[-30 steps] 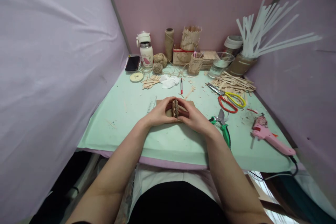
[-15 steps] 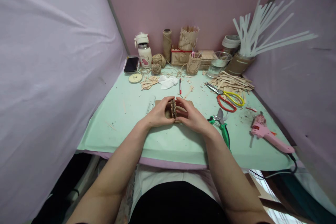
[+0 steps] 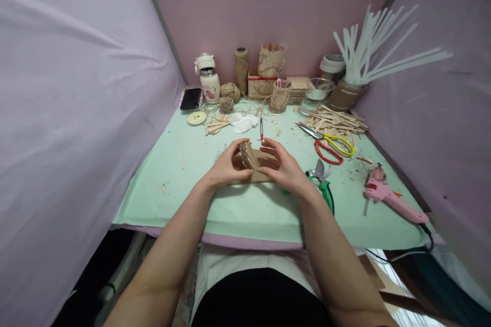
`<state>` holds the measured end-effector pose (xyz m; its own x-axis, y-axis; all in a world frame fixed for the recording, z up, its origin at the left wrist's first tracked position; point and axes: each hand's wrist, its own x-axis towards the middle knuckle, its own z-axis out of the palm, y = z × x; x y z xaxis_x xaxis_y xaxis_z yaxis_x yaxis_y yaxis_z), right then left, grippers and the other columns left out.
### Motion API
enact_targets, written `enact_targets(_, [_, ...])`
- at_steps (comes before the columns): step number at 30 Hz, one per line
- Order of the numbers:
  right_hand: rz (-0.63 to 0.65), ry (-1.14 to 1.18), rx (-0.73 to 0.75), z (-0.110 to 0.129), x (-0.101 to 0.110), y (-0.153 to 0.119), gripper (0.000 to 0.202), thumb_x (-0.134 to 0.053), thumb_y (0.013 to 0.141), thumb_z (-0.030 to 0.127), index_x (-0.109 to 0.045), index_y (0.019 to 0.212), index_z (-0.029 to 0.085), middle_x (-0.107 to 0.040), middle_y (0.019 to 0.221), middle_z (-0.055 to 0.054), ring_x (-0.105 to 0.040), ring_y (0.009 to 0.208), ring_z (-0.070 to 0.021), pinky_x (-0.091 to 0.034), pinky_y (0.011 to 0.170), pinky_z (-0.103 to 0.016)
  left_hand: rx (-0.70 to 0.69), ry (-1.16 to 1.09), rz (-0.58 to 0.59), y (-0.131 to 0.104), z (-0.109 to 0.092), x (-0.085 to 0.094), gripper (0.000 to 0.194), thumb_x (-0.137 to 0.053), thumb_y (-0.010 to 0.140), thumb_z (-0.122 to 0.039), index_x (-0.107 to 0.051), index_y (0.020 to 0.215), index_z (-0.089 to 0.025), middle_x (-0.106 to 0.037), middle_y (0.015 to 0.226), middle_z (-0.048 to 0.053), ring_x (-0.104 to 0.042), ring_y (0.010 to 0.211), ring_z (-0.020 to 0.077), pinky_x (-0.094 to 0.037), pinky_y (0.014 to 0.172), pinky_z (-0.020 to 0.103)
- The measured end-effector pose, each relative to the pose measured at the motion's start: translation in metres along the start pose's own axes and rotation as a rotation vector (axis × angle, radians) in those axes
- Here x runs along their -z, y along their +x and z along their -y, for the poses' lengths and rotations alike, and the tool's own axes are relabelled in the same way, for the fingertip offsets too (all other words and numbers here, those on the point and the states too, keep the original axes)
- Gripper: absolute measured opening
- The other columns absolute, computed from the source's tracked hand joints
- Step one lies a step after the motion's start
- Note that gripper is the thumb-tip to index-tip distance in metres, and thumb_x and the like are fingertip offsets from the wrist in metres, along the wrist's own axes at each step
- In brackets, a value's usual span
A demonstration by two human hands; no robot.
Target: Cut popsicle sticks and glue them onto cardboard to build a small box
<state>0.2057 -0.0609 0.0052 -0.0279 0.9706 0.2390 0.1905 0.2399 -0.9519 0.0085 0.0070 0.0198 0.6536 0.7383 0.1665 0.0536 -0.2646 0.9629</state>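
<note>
A small brown piece with a ridged face [image 3: 247,156] is held on its left side by my left hand [image 3: 227,166], thumb below and fingers above. It stands tilted over a flat brown board [image 3: 262,176] on the pale green table. To the right of it, my right hand [image 3: 282,166] has its fingers spread, with a gap between them and the piece. What the piece is made of is too small to tell for sure. Green-handled pruners [image 3: 325,189] lie just right of my right hand.
Scissors [image 3: 335,145], a pink glue gun [image 3: 395,199] and a wooden stick pile [image 3: 337,121] lie to the right. Beyond my hands are a red pen [image 3: 261,129] and white tissue [image 3: 244,122]. A bottle [image 3: 209,84] and a water bowl [image 3: 316,97] stand at the back.
My right hand has come away from the piece and opened to the right. The piece has turned, showing more of its ridged face, and moved slightly left with my left hand.
</note>
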Motion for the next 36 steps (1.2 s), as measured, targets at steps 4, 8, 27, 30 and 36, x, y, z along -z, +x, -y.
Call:
enact_targets(4, [-0.053,0.075,0.039,0.006,0.0,0.0,0.063,-0.074,0.078,0.031,-0.046,0.134,0.03,-0.049,0.139,-0.01,-0.051,0.128,-0.0266,-0.05,0.103,-0.047,-0.011,-0.344,0.048,0.0,-0.002,0.008,0.078,-0.082,0.065,-0.029,-0.047,0.134,-0.025,-0.054,0.138,0.012,-0.051,0.128,0.0317,-0.041,0.104,0.04])
enact_targets(8, [-0.037,0.026,0.085,0.006,0.0,-0.002,0.052,-0.07,0.082,0.029,-0.05,0.13,0.031,-0.048,0.138,-0.007,-0.05,0.129,-0.0247,-0.05,0.104,-0.044,0.022,-0.573,0.061,0.0,0.001,0.009,0.076,-0.083,0.062,-0.034,-0.053,0.131,-0.022,-0.059,0.134,0.013,-0.053,0.126,0.0337,-0.04,0.104,0.042])
enact_targets(27, [-0.032,-0.096,0.118,0.006,-0.001,-0.002,0.045,-0.068,0.084,0.037,-0.054,0.126,0.029,-0.05,0.136,-0.008,-0.052,0.127,-0.0264,-0.049,0.103,-0.044,0.133,-0.514,0.07,0.001,-0.001,0.003,0.074,-0.075,0.066,-0.042,-0.048,0.132,-0.019,-0.061,0.129,0.014,-0.055,0.124,0.0328,-0.04,0.105,0.045])
enact_targets(30, [-0.01,-0.114,0.097,0.003,-0.001,-0.001,0.051,-0.068,0.083,0.039,-0.052,0.13,0.028,-0.05,0.139,-0.009,-0.051,0.128,-0.0266,-0.048,0.104,-0.044,0.064,-0.137,0.027,0.0,0.002,0.0,0.082,-0.077,0.067,-0.029,-0.04,0.139,-0.022,-0.05,0.14,0.013,-0.054,0.125,0.0312,-0.043,0.105,0.043])
enact_targets(36, [0.082,-0.303,0.073,-0.002,0.0,0.0,0.067,-0.07,0.08,0.029,-0.043,0.141,0.027,-0.046,0.146,-0.01,-0.045,0.134,-0.0284,-0.038,0.111,-0.049,-0.044,0.339,0.011,-0.002,0.012,-0.003,0.097,-0.078,0.065,-0.027,-0.03,0.149,-0.022,-0.041,0.147,0.016,-0.047,0.131,0.035,-0.038,0.11,0.05])
